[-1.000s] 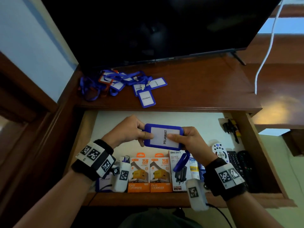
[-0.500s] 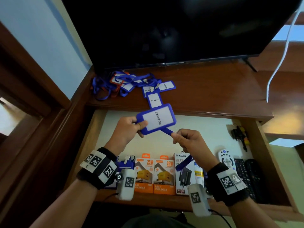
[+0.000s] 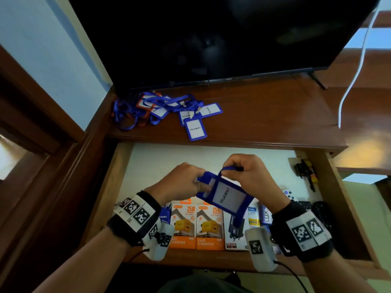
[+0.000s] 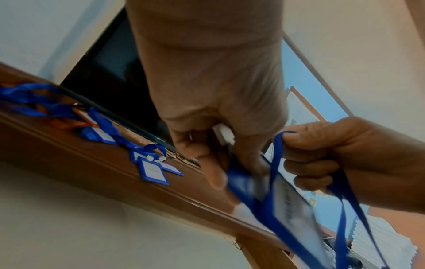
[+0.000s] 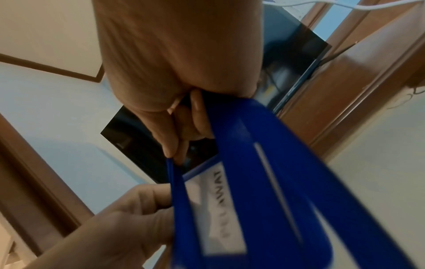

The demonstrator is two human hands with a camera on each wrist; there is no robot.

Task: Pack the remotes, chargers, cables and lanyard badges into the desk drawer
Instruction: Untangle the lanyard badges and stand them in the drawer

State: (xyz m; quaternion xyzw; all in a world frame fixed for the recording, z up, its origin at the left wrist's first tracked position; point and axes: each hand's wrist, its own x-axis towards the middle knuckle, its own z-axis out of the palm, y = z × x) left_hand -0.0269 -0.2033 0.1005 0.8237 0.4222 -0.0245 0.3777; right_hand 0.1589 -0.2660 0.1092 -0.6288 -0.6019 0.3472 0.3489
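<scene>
Above the open drawer (image 3: 211, 153), both hands hold one blue badge (image 3: 225, 195) marked PELAWAT. My left hand (image 3: 184, 182) pinches its top end at the clip (image 4: 222, 134). My right hand (image 3: 249, 174) grips the blue lanyard strap (image 3: 229, 168), which loops over the badge (image 5: 220, 209). The strap (image 4: 274, 160) runs down across the badge face. A heap of blue and orange lanyard badges (image 3: 167, 111) lies on the desk top under the screen. Charger boxes (image 3: 196, 227) and remotes (image 3: 304, 206) lie along the drawer's front.
A large dark screen (image 3: 211, 39) stands on the wooden desk top (image 3: 264, 115). A white cable (image 3: 355, 77) hangs at the right. Small black and yellow items (image 3: 306, 170) lie in the drawer's right rear corner. The drawer's pale floor (image 3: 160, 159) shows at the back.
The badge has come down from near the desk edge to over the charger boxes. My right hand rose and drew the strap over the badge's top; my left hand shifted to the clip end.
</scene>
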